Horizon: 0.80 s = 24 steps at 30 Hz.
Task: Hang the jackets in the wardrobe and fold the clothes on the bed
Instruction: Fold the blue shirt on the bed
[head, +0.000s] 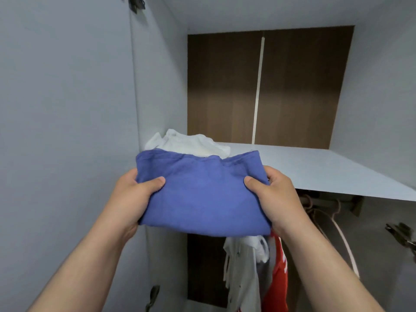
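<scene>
Both hands grip the folded blue cloth (202, 194): left hand (132, 197) and right hand (279, 197) clamp opposite edges, thumbs on top, fingers underneath, by the shelf (326, 167).

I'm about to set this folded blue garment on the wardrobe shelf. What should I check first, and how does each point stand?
1. Grip: left hand and right hand each hold one side of the blue garment, thumbs on top: ok.
2. Fold: a flat bundle with nothing trailing: ok.
3. Free space: the shelf is bare to the right: ok.
4. Straight-ahead path: the white garment lies just behind the blue one's far edge, so a push would likely hit it: not ok.
5. Height over the shelf's front edge: hidden by the bundle: cannot tell.
</scene>
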Available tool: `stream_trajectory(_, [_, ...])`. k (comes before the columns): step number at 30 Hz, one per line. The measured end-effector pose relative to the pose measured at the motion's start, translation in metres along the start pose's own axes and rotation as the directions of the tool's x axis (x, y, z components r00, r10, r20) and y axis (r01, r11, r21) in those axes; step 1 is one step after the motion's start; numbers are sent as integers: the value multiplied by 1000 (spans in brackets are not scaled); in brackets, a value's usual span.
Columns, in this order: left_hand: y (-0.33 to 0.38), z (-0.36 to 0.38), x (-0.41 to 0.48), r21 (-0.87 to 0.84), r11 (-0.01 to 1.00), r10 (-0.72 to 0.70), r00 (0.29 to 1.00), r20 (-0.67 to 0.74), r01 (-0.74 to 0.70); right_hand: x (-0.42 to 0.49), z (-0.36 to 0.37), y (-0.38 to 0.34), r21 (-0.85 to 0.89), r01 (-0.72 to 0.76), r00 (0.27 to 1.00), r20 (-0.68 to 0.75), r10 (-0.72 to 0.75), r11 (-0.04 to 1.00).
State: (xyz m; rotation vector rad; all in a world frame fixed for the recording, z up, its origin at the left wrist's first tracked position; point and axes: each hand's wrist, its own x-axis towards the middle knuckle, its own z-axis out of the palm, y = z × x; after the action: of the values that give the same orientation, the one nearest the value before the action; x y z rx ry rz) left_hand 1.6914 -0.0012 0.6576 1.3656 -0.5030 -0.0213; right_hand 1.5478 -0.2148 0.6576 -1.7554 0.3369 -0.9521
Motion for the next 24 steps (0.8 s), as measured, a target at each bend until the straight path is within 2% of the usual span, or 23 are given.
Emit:
stream_trajectory(6, [30,27,90,171,974,164,982,-95,-146,98,9,-7,-16,49,997,66,-48,999])
stream_trajectory(10, [29,55,162,376,914,228,959,-168,-151,164,22,-8,50,-15,990,144,8,999])
stream_trajectory(13, [26,69,211,551,824,282,940,-192,-135,202,35,-3,92,-97,976,204,77,991])
stream_trajectory(15, [24,75,235,669,731,333,927,-173,-138,223,46,3,70,-108,973,215,91,992])
stream_trajectory(18, [12,82,261,834,532,422,900,-108,-150,249,63,13,43,-120,980,166,112,992])
stream_trajectory(20, [-3,85,272,898,417,421,906,-52,-142,257,75,25,13,-189,969,163,185,982])
stream_trajectory(23, [-26,80,275,972,210,338,941,31,-107,259,86,47,-166,-263,927,229,296,951])
stream_trajectory(24, [-30,77,273,985,131,376,925,57,-114,260,87,52,-231,-258,916,251,314,938])
